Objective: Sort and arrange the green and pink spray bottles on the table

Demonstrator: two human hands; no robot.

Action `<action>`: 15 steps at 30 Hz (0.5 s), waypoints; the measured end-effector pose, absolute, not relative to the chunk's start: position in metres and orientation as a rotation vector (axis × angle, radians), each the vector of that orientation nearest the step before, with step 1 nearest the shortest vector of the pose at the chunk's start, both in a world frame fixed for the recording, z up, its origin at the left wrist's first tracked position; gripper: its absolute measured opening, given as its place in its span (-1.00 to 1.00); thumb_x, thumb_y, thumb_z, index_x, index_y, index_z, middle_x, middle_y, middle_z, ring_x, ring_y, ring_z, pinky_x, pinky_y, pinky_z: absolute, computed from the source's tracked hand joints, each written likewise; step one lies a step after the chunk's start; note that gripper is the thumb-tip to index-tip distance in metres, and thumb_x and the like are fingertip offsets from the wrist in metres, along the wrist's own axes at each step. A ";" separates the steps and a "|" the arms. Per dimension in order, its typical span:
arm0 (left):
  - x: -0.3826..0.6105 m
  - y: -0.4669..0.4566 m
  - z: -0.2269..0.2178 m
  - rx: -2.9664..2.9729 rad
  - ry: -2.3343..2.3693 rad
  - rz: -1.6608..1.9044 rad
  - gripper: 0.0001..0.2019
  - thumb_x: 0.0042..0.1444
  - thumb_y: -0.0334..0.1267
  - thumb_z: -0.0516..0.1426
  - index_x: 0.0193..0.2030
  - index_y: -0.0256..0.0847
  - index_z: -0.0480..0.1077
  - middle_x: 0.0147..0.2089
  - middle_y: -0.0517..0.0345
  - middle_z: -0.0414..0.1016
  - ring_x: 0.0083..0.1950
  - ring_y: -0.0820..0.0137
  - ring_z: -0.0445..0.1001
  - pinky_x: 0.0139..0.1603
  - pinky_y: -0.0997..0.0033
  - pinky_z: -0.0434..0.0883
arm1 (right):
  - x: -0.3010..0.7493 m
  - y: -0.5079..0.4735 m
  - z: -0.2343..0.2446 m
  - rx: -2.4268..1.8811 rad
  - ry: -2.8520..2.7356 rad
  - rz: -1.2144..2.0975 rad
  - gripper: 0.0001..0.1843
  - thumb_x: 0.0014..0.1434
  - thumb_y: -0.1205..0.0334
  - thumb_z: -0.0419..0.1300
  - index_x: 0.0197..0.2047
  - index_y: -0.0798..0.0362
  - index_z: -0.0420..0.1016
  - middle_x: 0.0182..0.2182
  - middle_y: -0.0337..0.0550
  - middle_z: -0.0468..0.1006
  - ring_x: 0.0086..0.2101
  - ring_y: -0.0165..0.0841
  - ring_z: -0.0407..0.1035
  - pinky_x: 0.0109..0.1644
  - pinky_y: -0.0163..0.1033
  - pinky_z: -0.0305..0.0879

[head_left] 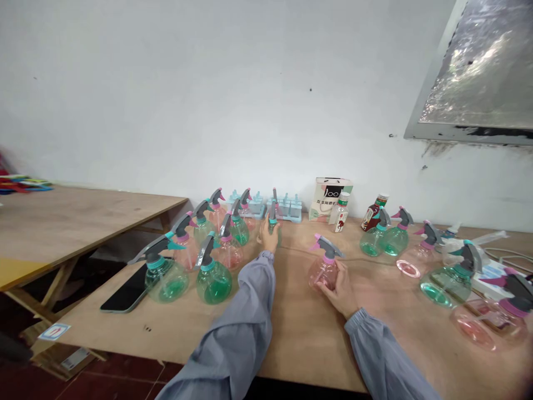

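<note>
My left hand (270,238) reaches toward the back of the table, its fingers around a green spray bottle (272,213) with a grey head; the hand covers most of its body. Just behind it stands a pink spray bottle (279,210). Nearer to me, my right hand (340,291) grips a round clear-pink spray bottle (321,272) by its side, the pink nozzle pointing left. To the left stands a group of pink and green spray bottles, including a green one (214,284) at the front. More are spread on the right, among them a pink one (478,321).
Light-blue ice-pop moulds (293,210), a printed carton (322,200) and two sauce bottles (340,214) stand along the wall. A phone (125,294) lies at the left under a bottle. Another table (83,216) is farther left. Cables and a plastic bag lie at the right.
</note>
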State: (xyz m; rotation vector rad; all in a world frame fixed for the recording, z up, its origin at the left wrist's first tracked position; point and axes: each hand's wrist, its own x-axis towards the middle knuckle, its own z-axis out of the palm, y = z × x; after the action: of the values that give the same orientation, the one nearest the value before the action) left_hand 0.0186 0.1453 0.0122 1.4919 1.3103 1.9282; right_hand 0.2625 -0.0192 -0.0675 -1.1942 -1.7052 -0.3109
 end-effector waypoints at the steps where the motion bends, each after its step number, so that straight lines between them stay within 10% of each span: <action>1: 0.019 0.150 0.015 1.457 1.326 1.930 -0.56 0.16 -0.14 0.22 0.18 -0.12 0.42 0.25 -0.15 0.47 0.41 0.06 0.28 0.41 -0.29 0.10 | 0.263 -0.020 -0.069 -1.187 -1.736 -0.308 -0.12 0.27 -0.24 0.16 0.44 0.07 -0.01 0.20 0.21 0.35 0.17 0.03 0.33 0.21 0.24 0.35; 7: 0.024 0.129 0.018 1.189 1.443 2.056 -0.34 0.02 -0.04 0.34 0.25 -0.11 0.29 0.40 -0.26 0.22 0.51 -0.02 0.09 0.44 -0.36 -0.03 | 0.267 -0.021 -0.074 -1.191 -1.862 -0.360 -0.17 0.37 -0.04 0.03 0.52 0.06 -0.26 0.29 0.23 0.30 0.19 0.00 0.37 0.19 0.18 0.40; 12: 0.048 0.047 -0.011 1.609 1.119 2.119 -0.55 0.21 -0.02 0.15 0.17 -0.16 0.30 0.37 -0.27 0.20 0.45 0.04 0.19 0.46 -0.20 0.08 | 0.258 -0.023 -0.069 -1.126 -1.934 -0.374 -0.17 0.40 0.01 0.02 0.54 0.03 -0.33 0.30 0.19 0.32 0.20 -0.04 0.38 0.19 0.15 0.40; 15: 0.063 0.008 -0.016 1.942 0.770 1.833 -0.25 0.05 0.04 0.28 0.32 -0.19 0.19 0.37 -0.28 0.23 0.41 -0.03 0.26 0.42 -0.14 0.19 | 0.246 -0.024 -0.072 -1.100 -1.955 -0.323 -0.17 0.39 -0.04 0.05 0.53 0.02 -0.28 0.26 0.16 0.38 0.19 -0.05 0.39 0.19 0.14 0.40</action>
State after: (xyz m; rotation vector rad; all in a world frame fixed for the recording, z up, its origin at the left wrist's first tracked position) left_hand 0.0627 0.0083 -0.0165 1.9425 0.7700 1.8335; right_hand 0.2456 -0.0241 -0.0719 -1.0998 -1.9547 -0.3228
